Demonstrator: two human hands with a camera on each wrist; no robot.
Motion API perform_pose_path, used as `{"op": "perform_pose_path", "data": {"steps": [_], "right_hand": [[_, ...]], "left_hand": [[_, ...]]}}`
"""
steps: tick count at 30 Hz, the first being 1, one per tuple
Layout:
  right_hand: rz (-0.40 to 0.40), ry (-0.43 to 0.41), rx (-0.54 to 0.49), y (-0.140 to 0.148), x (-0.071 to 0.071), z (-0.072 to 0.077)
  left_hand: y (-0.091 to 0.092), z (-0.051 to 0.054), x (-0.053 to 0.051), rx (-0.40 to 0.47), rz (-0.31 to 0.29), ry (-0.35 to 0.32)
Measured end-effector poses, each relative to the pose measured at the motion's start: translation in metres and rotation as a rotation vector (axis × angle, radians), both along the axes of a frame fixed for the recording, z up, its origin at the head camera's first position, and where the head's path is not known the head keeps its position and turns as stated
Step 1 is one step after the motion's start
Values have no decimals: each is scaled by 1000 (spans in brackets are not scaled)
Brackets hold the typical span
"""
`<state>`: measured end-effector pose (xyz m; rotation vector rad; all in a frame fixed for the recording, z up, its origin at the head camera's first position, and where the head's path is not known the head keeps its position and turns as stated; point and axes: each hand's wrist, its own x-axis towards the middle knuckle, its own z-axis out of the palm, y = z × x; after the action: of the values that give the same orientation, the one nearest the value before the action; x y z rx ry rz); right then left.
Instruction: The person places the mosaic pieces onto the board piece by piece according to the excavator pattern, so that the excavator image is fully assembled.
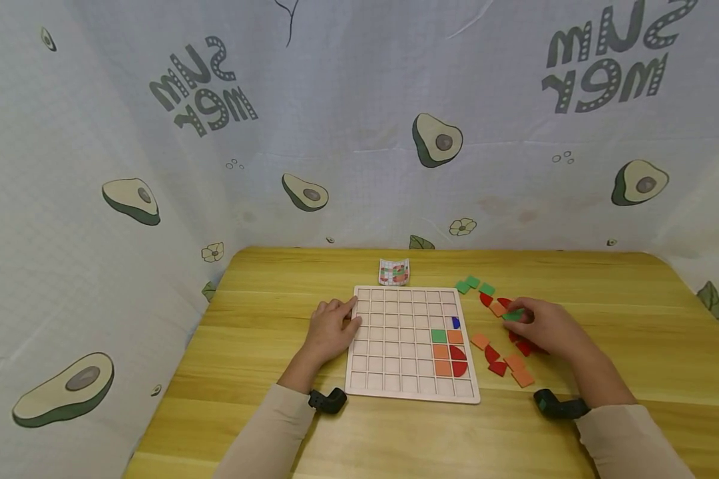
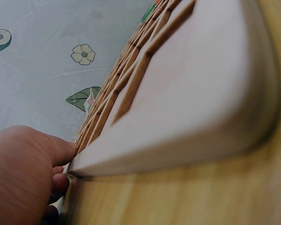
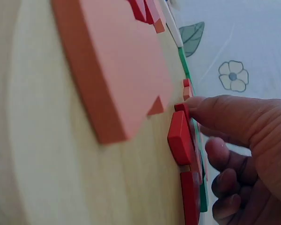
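Observation:
In the head view a pale wooden grid board (image 1: 385, 362) lies on the table. In its right part sit a green square tile (image 1: 439, 336), orange square tiles (image 1: 440, 352), red quarter-round tiles (image 1: 457, 361) and a small blue tile (image 1: 456, 322). My left hand (image 1: 331, 330) rests at the board's left edge, its thumb (image 2: 61, 151) touching the rim. To the right of the board, my right hand (image 1: 542, 326) pinches a green tile (image 1: 513, 315) between thumb and forefinger, low among loose tiles. Its other fingers hang curled, and the hand hides part of the pile.
Loose orange tiles (image 1: 522, 378), red tiles (image 1: 497, 368) and green tiles (image 1: 472, 282) are scattered right of the board. Behind the board stands a small patterned card (image 1: 393, 272). A printed cloth (image 1: 359, 199) hangs at the back edge of the wooden table (image 1: 395, 432).

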<state>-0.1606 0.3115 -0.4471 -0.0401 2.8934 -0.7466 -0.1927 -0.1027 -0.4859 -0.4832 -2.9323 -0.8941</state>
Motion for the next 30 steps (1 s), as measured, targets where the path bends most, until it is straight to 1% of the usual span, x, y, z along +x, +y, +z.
{"op": "perform_pose_path", "data": {"steps": [4,8,13,21,30], "right_hand": [[-28,-18,4,4,0,-1],[-16,-15,17,6,1,1],[-21,-7,44,9,4,2],[28,3,27,11,5,-1],[66,14,18,1,7,-1]], "left_hand": [[1,0,0,-1,-1,1],[1,-1,0,-1,-1,12],[0,-2,1,-2,-1,29],[-1,-1,1,-3,2,21],[-1,1,2,0,-3,27]]}}
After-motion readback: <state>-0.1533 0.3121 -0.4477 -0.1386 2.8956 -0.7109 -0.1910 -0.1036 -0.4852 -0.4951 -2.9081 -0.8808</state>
